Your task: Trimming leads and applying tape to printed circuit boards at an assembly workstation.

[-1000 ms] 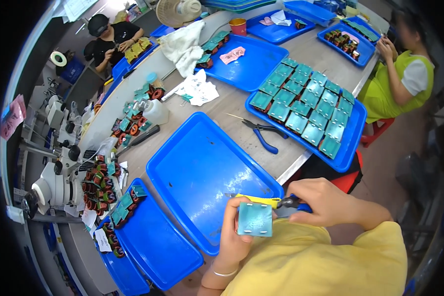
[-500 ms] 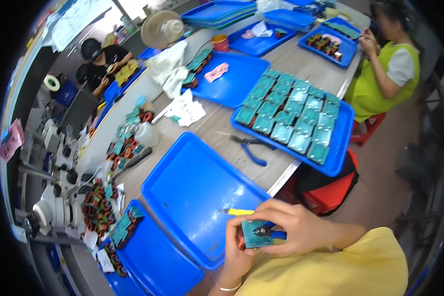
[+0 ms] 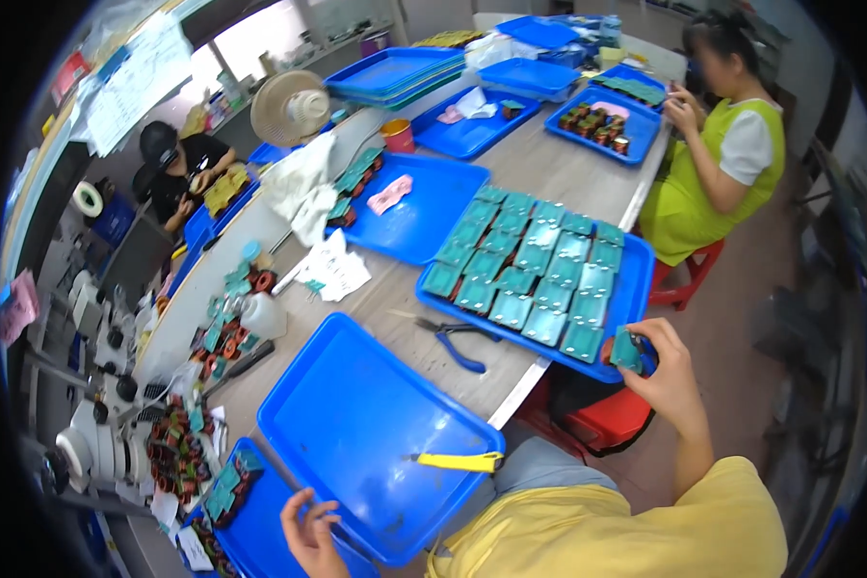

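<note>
My right hand [image 3: 667, 376] is closed on a small green circuit board [image 3: 627, 351] with a reddish-brown coil part under it. It is at the near right corner of a blue tray [image 3: 643, 279] filled with rows of similar green boards [image 3: 539, 241]. Something dark blue shows by the fingers, too small to make out. My left hand [image 3: 310, 532] is open, fingers spread and holding nothing, over the edges of the lower blue trays. A yellow-handled tool [image 3: 458, 461] lies in the large blue tray [image 3: 376, 405] in front of me.
Blue-handled pliers [image 3: 458, 349] lie on the table between the trays. Copper coil parts [image 3: 178, 443] are heaped at the left, near a microscope [image 3: 87, 443]. A co-worker in a green apron [image 3: 713, 183] sits at the far right; another person [image 3: 178, 169] works at the far left.
My hands have parted. The right carried the circuit board up to the filled tray's corner; the left let go of it and moved left. The cutters' jaws no longer show over the board.
</note>
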A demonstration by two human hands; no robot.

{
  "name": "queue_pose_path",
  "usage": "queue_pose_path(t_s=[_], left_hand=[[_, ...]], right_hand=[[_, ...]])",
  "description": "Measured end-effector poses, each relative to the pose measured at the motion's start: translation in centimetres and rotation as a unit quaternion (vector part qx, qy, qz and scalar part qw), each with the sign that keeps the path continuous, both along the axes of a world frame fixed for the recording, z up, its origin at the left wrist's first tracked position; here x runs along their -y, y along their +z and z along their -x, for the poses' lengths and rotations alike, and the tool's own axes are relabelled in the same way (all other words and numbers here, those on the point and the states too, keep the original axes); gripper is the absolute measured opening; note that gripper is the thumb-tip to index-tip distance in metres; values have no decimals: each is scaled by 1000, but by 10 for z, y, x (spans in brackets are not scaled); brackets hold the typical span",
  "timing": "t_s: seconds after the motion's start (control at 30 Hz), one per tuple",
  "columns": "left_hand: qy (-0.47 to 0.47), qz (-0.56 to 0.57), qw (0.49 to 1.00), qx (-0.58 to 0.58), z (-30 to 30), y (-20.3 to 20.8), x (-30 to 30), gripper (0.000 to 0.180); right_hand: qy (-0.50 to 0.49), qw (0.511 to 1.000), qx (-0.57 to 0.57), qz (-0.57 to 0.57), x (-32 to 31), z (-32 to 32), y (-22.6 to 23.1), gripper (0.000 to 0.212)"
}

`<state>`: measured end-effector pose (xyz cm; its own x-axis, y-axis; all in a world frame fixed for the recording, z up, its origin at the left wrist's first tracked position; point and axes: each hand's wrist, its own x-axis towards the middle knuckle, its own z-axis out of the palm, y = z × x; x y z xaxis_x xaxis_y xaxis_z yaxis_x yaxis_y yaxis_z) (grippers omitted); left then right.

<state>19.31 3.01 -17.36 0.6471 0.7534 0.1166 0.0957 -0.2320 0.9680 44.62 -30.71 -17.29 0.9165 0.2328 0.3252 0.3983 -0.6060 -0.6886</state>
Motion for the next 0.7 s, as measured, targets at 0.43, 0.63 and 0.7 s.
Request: queue_pose_path(t_s=[0.43,0.63,0.7], left_hand=[[291,-418,820,-262,84,-33,-144,48],[144,-527,771,-327,45,-25,-170,63],[117,-521,782,-321,29,-27,-175,64]], right_hand=[[22,998,57,35,12,-15,-49,43],[70,994,-16,81,18,-25,-44,40],[11,998,-3,65,21,-29,-57,40]])
